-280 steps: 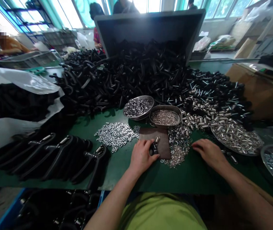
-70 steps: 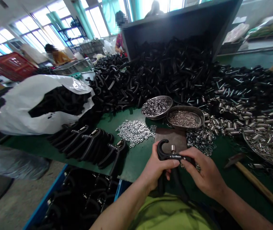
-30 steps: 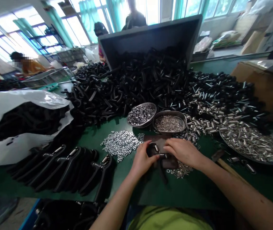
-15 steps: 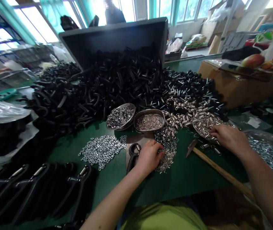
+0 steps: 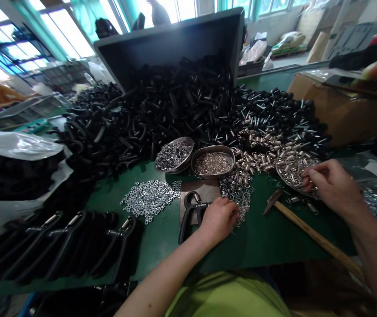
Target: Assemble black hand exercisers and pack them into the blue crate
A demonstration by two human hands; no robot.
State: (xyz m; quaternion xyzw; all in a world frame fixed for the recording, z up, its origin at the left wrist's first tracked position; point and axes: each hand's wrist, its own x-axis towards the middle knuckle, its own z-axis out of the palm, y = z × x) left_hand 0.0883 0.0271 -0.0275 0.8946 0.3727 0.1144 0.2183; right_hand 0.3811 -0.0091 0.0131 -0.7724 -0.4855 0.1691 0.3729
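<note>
A black hand gripper with a coil spring (image 5: pixel 188 215) lies on a flat metal plate (image 5: pixel 186 188). Just right of it, my left hand (image 5: pixel 219 220) has its fingers curled down at a heap of small metal pins (image 5: pixel 242 213); whatever they hold is hidden. My right hand (image 5: pixel 337 187) hovers at the edge of a shallow dish of small metal parts (image 5: pixel 294 174), thumb and fingertips pinched together. Anything between those fingertips is too small to name. A hammer with a wooden handle (image 5: pixel 310 229) rests between my hands.
Washers (image 5: pixel 152 196) lie heaped left of the plate. Behind it stand a bowl of metal rings (image 5: pixel 174 155) and a tin of small rivets (image 5: pixel 212 163). Springs (image 5: pixel 261 158) and black handles (image 5: pixel 149 114) pile up behind. Assembled hand grippers (image 5: pixel 72 237) line the left; a cardboard box (image 5: pixel 350 110) stands right.
The view has shifted, with most things farther right in it. My left hand has moved off the hand gripper, uncovering more of it. My right hand's fingers have lifted slightly from the dish.
</note>
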